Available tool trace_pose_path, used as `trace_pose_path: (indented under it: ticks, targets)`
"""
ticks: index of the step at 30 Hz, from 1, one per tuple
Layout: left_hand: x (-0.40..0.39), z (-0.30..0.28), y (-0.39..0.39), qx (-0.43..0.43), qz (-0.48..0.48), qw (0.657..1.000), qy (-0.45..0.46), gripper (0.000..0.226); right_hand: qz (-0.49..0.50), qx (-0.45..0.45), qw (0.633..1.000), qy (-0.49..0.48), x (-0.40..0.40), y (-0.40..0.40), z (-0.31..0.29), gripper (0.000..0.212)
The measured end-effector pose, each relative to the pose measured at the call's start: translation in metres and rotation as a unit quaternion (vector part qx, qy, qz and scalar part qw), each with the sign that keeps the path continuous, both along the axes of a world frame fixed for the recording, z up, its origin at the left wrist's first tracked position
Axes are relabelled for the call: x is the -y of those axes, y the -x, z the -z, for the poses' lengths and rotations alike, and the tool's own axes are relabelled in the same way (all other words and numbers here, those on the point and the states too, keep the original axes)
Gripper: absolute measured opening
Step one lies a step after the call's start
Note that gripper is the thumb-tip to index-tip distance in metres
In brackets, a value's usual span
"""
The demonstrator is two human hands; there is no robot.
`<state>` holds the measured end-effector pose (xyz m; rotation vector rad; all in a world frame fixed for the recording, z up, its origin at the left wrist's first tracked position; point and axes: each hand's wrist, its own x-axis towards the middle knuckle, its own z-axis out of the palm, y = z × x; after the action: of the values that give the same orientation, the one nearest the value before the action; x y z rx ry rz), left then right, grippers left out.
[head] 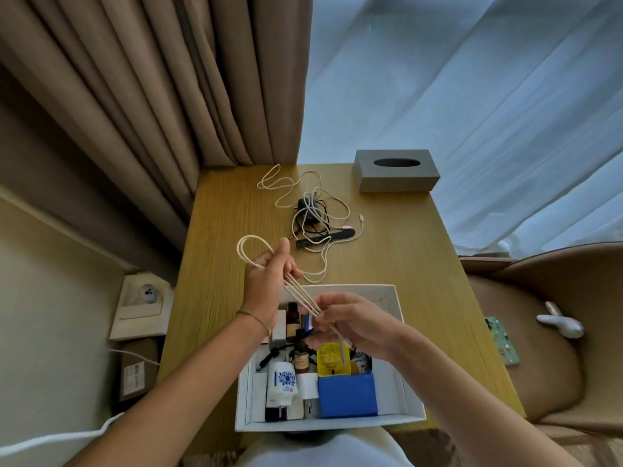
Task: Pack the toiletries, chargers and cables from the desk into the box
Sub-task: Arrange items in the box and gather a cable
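Both hands are raised over the near half of the wooden desk (387,264), working 1 cream braided cable (300,294) folded into several parallel strands. The left hand (269,281) has its fingers curled round the folded cable, with a loop of it standing out past the hand toward the curtain side. The right hand (350,325) pinches the opposite end of the same strands between curled fingers and thumb, directly above the box; a loose end of the cable hangs down from this hand. The strands run taut and slanted between the 2 hands. The white box (401,382) sits open at the near edge of the desk and already holds a blue carton (347,396), a white bottle with blue pattern (282,382), 2 brown dropper bottles (301,355), a yellow packet (332,358), a white plug adapter (308,392) and a black lead, all packed closely together. Still on the desk beyond the box: a tangle of white cables (317,203) lying over a black charger (312,210), with a black comb (325,239) just beside it. A grey tissue box (396,170) stands at the far right corner. A thin bracelet (256,320) circles the left wrist.
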<state>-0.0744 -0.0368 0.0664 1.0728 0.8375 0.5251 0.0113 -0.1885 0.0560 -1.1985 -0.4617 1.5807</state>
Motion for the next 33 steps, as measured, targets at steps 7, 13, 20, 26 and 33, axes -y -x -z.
trace_pose_path:
  ticks: [7,13,20,26,33]
  targets:
    - [-0.032,0.015,0.042,-0.007,0.093,0.995,-0.027,0.012,-0.041,0.281,0.954,0.101,0.014,-0.029,0.018,0.021]
    - [-0.038,0.039,0.062,-0.18,0.234,0.836,-0.463,0.018,-0.095,0.595,0.786,0.139,0.019,-0.04,0.051,0.022]
    - [-0.03,0.058,0.062,-0.245,0.319,0.577,-0.711,0.031,-0.124,0.742,0.653,0.091,0.013,-0.03,0.079,0.02]
    - [-0.014,0.063,0.058,-0.304,0.378,0.503,-0.715,0.025,-0.124,0.751,0.646,0.059,0.014,-0.024,0.088,0.025]
    - [-0.012,0.034,0.05,-0.245,0.336,0.573,-0.706,0.026,-0.014,0.71,0.704,-0.03,0.011,-0.028,0.051,0.024]
